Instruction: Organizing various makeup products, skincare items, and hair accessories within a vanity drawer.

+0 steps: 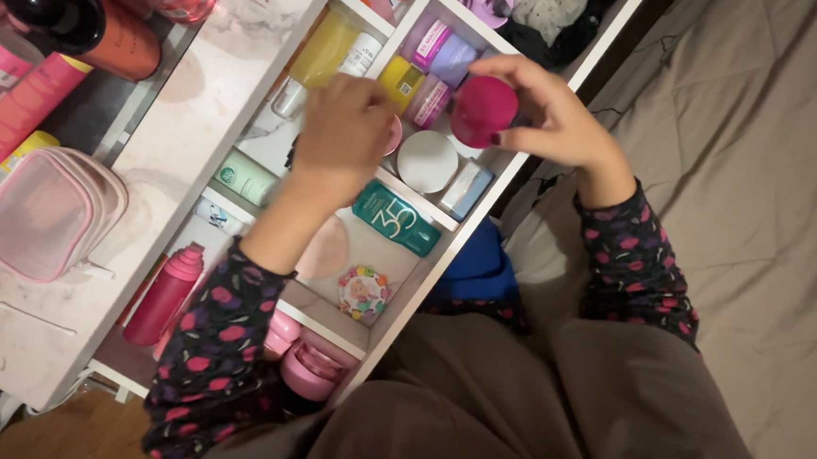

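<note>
Holding a round magenta jar (484, 109) pinched in my right hand (552, 120) above the open white drawer (424, 287), I reach my left hand (343, 140) into a middle compartment; whether it grips anything I cannot tell. Most jars sit sorted already. A teal tube (397, 218) lies diagonally below, a white round lid (426, 161) beside it, a yellow bottle (325, 50) further back.

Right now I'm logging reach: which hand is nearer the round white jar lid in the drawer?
Left. The left hand hovers beside the white lid; the right hand is above it, holding a magenta ball.
</note>
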